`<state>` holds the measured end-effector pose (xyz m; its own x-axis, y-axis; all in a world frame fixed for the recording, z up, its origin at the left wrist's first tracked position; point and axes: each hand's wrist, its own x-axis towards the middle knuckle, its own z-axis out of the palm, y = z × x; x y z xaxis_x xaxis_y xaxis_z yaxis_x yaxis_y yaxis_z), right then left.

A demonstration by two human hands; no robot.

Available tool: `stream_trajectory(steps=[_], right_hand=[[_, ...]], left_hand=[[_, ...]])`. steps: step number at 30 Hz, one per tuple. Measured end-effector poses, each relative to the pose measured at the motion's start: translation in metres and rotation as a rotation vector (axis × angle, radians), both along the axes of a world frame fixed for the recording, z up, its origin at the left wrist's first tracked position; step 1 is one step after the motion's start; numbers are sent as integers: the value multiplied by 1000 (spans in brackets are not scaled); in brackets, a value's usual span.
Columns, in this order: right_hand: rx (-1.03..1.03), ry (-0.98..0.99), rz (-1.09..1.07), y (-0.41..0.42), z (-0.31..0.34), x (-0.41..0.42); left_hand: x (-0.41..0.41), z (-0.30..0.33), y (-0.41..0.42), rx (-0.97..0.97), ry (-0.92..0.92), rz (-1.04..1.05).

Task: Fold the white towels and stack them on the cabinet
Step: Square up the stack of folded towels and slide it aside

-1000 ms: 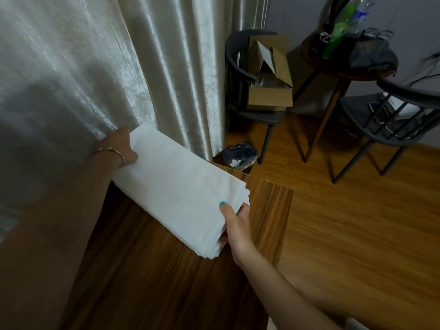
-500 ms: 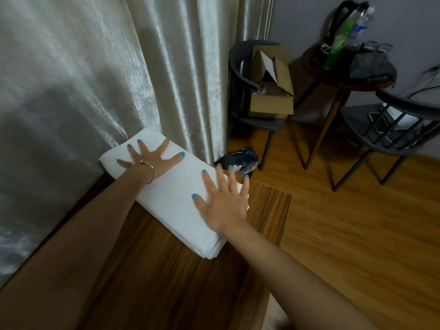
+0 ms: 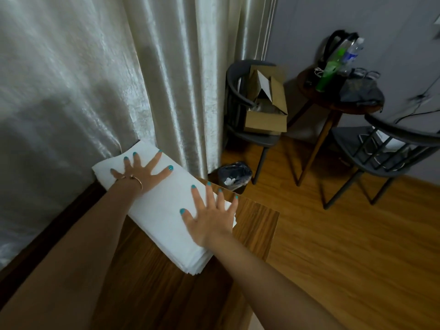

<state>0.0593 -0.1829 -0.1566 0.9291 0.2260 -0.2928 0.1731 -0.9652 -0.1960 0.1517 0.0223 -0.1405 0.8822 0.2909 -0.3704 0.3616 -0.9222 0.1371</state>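
Observation:
A stack of folded white towels (image 3: 164,208) lies on the wooden cabinet top (image 3: 166,289), running from the curtain toward the cabinet's right edge. My left hand (image 3: 140,172) lies flat on the far end of the stack, fingers spread. Flat on the near right part of the stack rests my right hand (image 3: 210,216), fingers spread, with fingertips reaching past the towels' far edge. Both palms press on the top towel. The towels' layered edges show at the near corner.
A pale curtain (image 3: 119,79) hangs right behind the cabinet. Beyond the cabinet's corner sits a small bin (image 3: 234,176) on the wood floor. Further right stand a dark chair with a cardboard box (image 3: 266,108), a round side table with bottles (image 3: 338,91) and a second chair (image 3: 390,148).
A second ago both hands gripped the stack by its ends above the cabinet. The stack now lies on the cabinet and both hands press flat on top, barely moved in the last half second.

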Motion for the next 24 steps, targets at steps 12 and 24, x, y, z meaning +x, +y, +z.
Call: stream_trajectory(steps=[12, 24], right_hand=[[309, 322, -142, -11, 28, 17], [301, 424, -24, -22, 22, 52]], left_hand=[[-109, -11, -32, -943, -337, 1009], [-94, -34, -68, -1141, -578, 1279]])
